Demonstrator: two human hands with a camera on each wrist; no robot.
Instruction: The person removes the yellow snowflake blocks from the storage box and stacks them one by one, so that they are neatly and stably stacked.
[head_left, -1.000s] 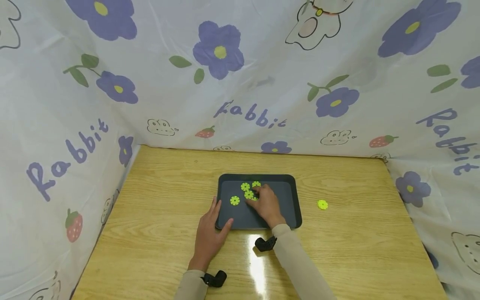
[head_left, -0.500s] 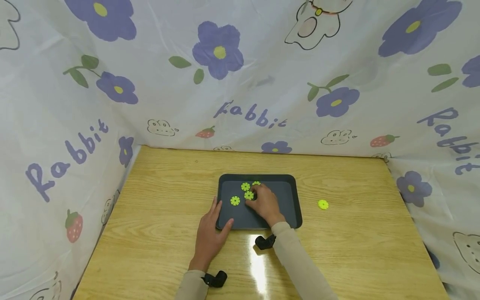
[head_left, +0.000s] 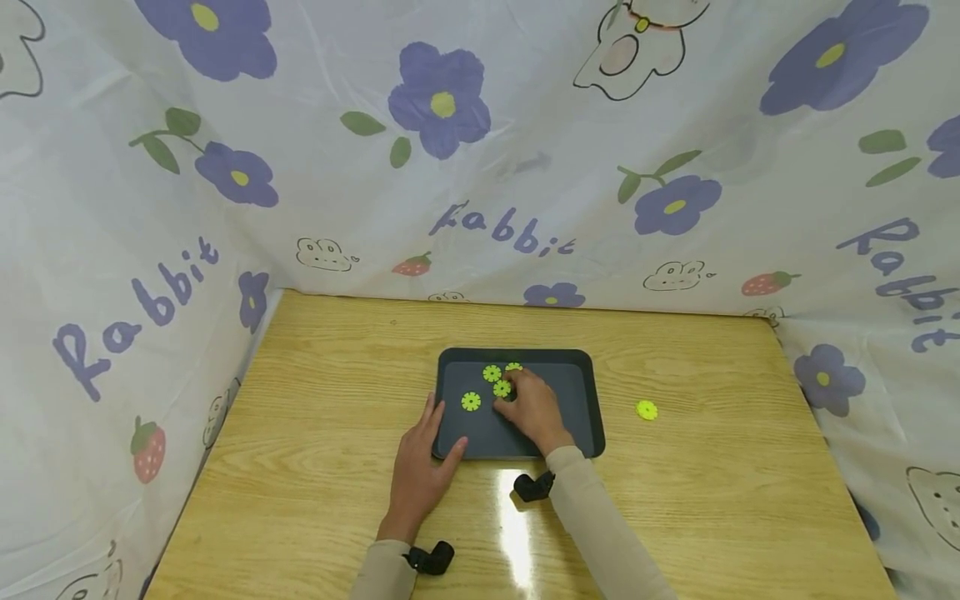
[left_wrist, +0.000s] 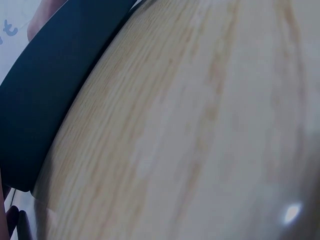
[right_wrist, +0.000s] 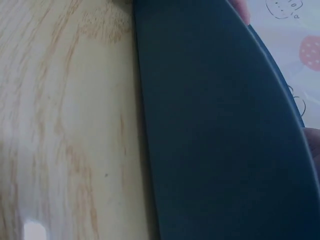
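My right hand (head_left: pixel 531 406) reaches into the dark grey tray (head_left: pixel 573 429), thumb and fingers curled at a yellow-green snowflake building disc (head_left: pixel 502 389) with notched edges. Part of that disc shows between the thumb and index finger; the far fingertips are hidden. My left hand (head_left: pixel 418 475) lies at the tray's front left corner, fingers extended along the left side and thumb spread to the front rim. In the left wrist view the tray's outer wall (left_wrist: pixel 55 90) fills the upper left. The right wrist view shows mostly its front wall (right_wrist: pixel 225 125), with a bit of finger beyond the rim.
Inside the tray lie more notched discs: one at the left (head_left: pixel 471 402), another disc (head_left: pixel 492 373) behind it, and a disc (head_left: pixel 513 367) by my right knuckles. A further yellow-green disc (head_left: pixel 647 410) lies on the wooden table (head_left: pixel 712 483) right of the tray. Patterned cloth (head_left: pixel 480 183) hangs behind.
The disc at my right fingertips has shifted slightly right, toward the hand. A disc edge seen under that hand a second ago is now hidden. The left hand stays put.
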